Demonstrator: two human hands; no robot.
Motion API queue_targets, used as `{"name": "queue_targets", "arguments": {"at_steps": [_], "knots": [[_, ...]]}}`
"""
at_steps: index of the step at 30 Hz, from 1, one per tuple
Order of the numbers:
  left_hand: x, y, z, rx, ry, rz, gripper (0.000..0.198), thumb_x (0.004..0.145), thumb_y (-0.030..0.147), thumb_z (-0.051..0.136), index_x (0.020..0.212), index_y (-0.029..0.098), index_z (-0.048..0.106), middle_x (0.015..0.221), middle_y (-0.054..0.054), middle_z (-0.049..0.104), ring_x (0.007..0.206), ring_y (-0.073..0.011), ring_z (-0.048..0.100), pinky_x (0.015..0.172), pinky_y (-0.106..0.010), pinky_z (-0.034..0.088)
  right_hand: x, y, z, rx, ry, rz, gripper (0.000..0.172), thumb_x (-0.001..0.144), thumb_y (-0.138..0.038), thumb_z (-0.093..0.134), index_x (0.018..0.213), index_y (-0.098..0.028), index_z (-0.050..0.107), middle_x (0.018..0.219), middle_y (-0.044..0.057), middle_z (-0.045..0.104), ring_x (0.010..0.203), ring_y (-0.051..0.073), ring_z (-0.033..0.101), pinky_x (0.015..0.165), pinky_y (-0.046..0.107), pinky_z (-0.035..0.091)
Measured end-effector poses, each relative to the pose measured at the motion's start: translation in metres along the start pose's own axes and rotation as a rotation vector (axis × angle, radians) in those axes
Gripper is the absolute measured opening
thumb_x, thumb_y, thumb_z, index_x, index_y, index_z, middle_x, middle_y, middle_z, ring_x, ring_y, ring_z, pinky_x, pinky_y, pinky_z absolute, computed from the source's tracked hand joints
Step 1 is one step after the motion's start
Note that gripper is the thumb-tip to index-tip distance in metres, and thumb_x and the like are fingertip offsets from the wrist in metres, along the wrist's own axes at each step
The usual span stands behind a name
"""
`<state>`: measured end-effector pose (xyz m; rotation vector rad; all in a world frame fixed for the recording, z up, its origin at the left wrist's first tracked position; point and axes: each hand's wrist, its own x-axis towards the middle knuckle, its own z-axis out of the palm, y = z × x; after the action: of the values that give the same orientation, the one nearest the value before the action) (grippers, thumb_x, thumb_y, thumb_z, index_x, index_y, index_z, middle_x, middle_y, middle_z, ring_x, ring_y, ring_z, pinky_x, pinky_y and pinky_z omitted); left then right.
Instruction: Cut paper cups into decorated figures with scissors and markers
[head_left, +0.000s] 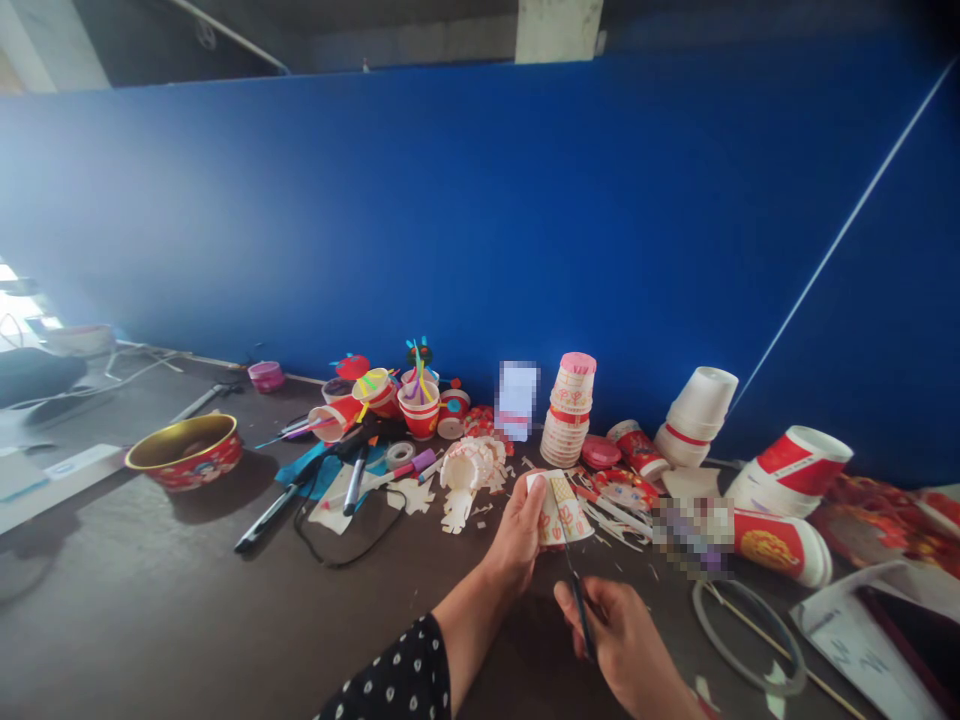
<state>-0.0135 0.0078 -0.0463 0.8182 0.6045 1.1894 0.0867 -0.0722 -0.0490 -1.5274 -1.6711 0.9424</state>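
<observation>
The person's left hand (519,530) is clamped on a paper cup (553,512) with flowers drawn on it, the thumb at its ten o'clock. At five o'clock from this cup I see the right hand (621,628), its fingers closed around dark scissors (580,610), whose blades reach onto the drawn wall. A tall cup stack (567,425) stands at twelve, white cups (696,412) at two, a gold-rimmed bowl (186,462) at nine.
</observation>
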Motion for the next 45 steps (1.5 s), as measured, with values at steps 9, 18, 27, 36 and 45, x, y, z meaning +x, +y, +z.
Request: {"name": "queue_targets", "arguments": {"at_steps": [9,18,27,36,45], "knots": [[0.001,-0.0006,0.0006,-0.023,-0.001,-0.002,0.037,0.075,0.048,0.048,0.097,0.02,0.046,0.083,-0.004,0.058,0.067,-0.0162,0.057,0.051,-0.025,0.043,0.0005,-0.0008,-0.0009,-0.009,0.003,-0.016,0.047,0.078,-0.053,0.042,0.048,-0.018,0.041,0.044,-0.003,0.042,0.045,0.01,0.04,0.046,0.02,0.029],[-0.0003,0.0021,0.0017,0.022,0.034,-0.04,0.043,0.073,0.052,0.048,0.101,0.021,0.045,0.085,-0.006,0.058,0.065,-0.0165,0.057,0.048,-0.024,0.04,0.0008,-0.0027,-0.0018,-0.011,0.001,0.003,0.048,0.076,-0.057,0.042,0.047,-0.018,0.042,0.042,-0.003,0.043,0.045,0.01,0.041,0.045,0.021,0.029],[0.001,-0.0002,-0.0007,0.053,0.01,-0.034,0.044,0.072,0.054,0.048,0.101,0.021,0.046,0.085,-0.006,0.059,0.063,-0.0158,0.055,0.045,-0.022,0.038,0.0006,-0.0029,-0.0022,-0.026,0.01,-0.002,0.05,0.076,-0.058,0.042,0.046,-0.018,0.042,0.042,-0.003,0.041,0.043,0.009,0.038,0.043,0.02,0.028],[-0.0001,0.0,0.0003,0.035,-0.004,-0.024,0.043,0.073,0.053,0.048,0.101,0.02,0.046,0.084,-0.006,0.059,0.062,-0.0151,0.055,0.045,-0.022,0.038,0.0009,-0.0007,-0.0015,-0.02,0.008,0.006,0.05,0.077,-0.057,0.04,0.046,-0.017,0.042,0.042,-0.003,0.042,0.044,0.01,0.04,0.045,0.021,0.028],[-0.0004,0.0019,0.0037,0.032,0.069,-0.047,0.046,0.07,0.055,0.05,0.1,0.021,0.046,0.08,-0.005,0.059,0.062,-0.0154,0.055,0.044,-0.022,0.038,0.0028,0.0009,-0.0006,-0.001,0.024,0.017,0.048,0.075,-0.057,0.044,0.047,-0.018,0.041,0.042,-0.003,0.043,0.044,0.01,0.041,0.044,0.02,0.029]]}}
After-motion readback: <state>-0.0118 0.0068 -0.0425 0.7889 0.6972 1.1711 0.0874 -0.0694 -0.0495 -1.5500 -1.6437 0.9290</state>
